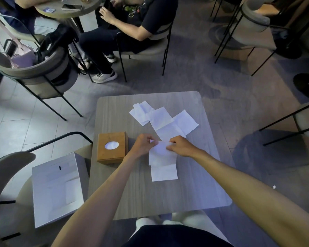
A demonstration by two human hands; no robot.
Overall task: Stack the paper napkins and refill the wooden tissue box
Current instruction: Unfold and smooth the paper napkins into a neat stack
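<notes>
Both forearms extend forward over the surface (141,193), bare to the elbow, converging toward its middle; the left hand (143,145) lies palm down with the wrist slightly bent, its fingers (152,143) curled and pinched on the left top edge of a napkin (161,153); the right hand (181,146) mirrors it, knuckles up, fingers (169,148) closed on the right top edge of the same sheet; the sheet lies between the two hands, its far edge raised slightly, its near part lying on a second napkin (164,172) that rests flat nearer the person.

Loose napkins (161,118): a spread of overlapping white sheets lies on the far half of the surface, reaching to just beyond the hands; about five can be separated by their corners, though overlap prevents an exact count; with the two sheets at the hands, roughly seven in all.

Wooden tissue box (112,147): one unit, upright at the left edge of the surface, just beside the left hand and apart from it; white shows through its oval top opening.

One white carton (57,189) rests on a chair (5,175) to the left of the surface.
</notes>
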